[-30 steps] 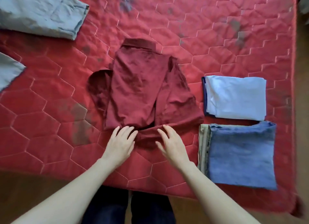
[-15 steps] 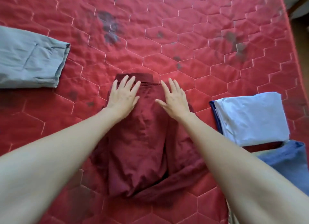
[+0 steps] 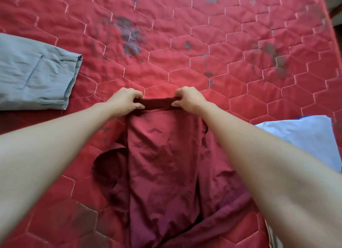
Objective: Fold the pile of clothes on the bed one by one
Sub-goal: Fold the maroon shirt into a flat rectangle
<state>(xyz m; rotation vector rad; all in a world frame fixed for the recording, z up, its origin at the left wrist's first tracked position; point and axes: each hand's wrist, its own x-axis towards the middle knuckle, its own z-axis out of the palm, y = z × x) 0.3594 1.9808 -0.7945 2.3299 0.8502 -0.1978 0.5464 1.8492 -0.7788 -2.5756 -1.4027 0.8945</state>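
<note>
You're pinching the collar of the maroon shirt with both hands, left hand and right hand. Shirt's lying on the red quilted bed.

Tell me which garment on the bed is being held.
The dark red shirt: both hands pinch its collar; the grey and pale blue garments lie untouched.

A dark maroon cloth shirt lay on a red bedcover quilted in pale hexagons with grey smudges. Far left was a grey-blue garment; right, a light blue folded cloth.
</note>
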